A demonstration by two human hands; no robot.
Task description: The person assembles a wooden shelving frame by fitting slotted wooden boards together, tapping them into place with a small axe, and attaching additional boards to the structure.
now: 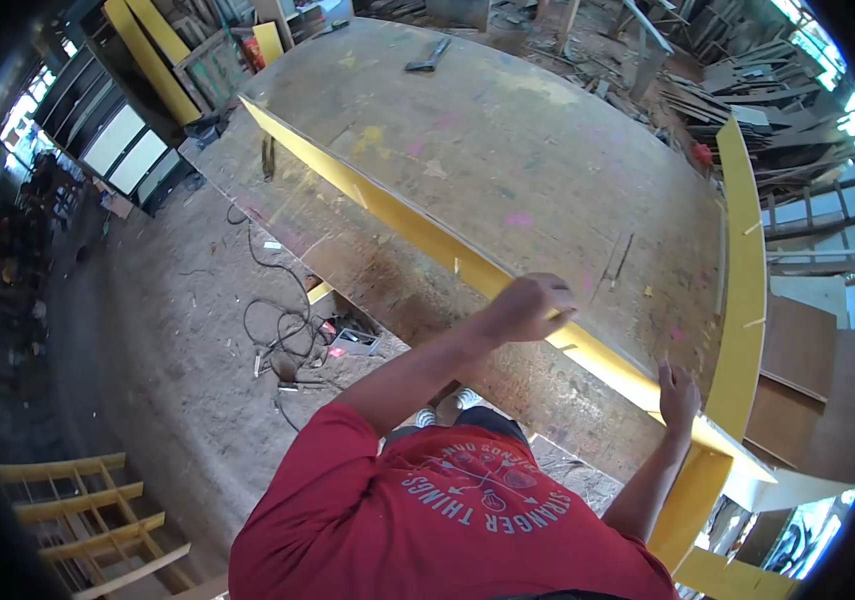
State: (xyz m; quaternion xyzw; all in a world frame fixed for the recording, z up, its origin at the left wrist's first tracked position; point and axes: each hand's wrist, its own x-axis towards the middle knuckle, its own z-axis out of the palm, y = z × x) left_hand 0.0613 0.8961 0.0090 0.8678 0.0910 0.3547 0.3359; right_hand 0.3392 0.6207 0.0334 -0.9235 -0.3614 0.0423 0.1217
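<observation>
Fingers of our left hand [536,308] are curled in loosely over the middle stretch of a long yellow board [403,218]; we cannot tell whether they pinch something small or touch the wood. Our right hand [681,396] is beside the same board, nearer its right end, its fingers bent too, and whether they hold anything we cannot make out. The board runs slantwise across the wooden worktop [508,130] from the far left to the near right, standing on its narrow edge with a yellow face turned towards us. Short pale peg-like bits show at intervals along it. A second yellow board [738,290], with similar pale bits, runs along the right side of the worktop, and the near right end of the first lies close to its lower end.

At the far end of the worktop we see what looks like a hammer [428,56]. The worktop's surface bears yellow and pink stains. On the floor to our left, a dark cable [283,325] lies in loops near an open box [356,342] of small items. Slatted yellow frames [98,520] lie farther back on that side, and scrap timber [748,85] is heaped beyond the worktop at upper right.
</observation>
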